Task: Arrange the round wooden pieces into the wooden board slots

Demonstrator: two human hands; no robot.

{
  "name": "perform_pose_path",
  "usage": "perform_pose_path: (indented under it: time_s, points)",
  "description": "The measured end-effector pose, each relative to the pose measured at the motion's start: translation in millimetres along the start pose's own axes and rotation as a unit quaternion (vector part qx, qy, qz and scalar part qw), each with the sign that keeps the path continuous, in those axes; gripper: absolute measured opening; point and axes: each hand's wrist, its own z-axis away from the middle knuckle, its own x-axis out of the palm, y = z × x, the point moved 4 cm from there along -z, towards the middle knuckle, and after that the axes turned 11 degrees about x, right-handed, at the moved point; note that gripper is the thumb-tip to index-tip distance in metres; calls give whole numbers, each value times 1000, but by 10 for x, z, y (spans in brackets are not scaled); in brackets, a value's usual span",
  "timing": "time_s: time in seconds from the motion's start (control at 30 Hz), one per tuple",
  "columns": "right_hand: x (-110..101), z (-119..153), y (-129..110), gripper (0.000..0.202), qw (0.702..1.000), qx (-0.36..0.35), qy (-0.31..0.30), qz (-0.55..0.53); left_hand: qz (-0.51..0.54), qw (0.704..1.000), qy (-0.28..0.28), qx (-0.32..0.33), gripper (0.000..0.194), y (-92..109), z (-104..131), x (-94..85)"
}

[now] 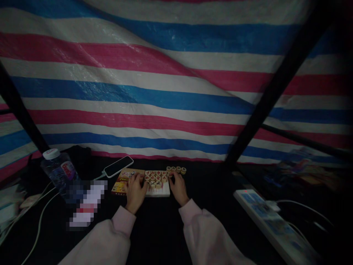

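Xiangqi pieces [156,177], round and pale with red or dark characters, lie in rows in a small white box [160,193]. My left hand [136,191] rests over the box's left side and a printed lid [119,186], fingers apart, thumb beside the leftmost pieces. At the right edge, my right hand [179,188] has its thumb and forefinger apart near the end of the rows; its other fingers are partly hidden. Just beyond it stands a short row of stacked xiangqi pieces [178,169]. Whether either hand grips a piece is not plain.
A white-edged phone [118,166] with a cable lies behind the lid. To the left are a clear plastic jar [62,171] and a blurred-out item [88,204]. A long power strip [264,221] lies right. Striped sheeting [154,92] hangs behind the dark table.
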Motion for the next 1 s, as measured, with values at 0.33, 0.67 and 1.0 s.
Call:
perform_pose_path:
  time_s: [0.33, 0.67, 1.0]
  points:
    - [20, -20, 25, 14, 1000, -17, 16, 11, -5, 1000, 4, 4, 27, -23, 1, 20]
    - [-110, -13, -139, 19, 997, -44, 33, -44, -1, 1000, 6, 5, 26, -29, -6, 28]
    - [-226, 94, -360, 15, 990, -121, -68, 39, -1, 1000, 3, 3, 25, -3, -2, 4]
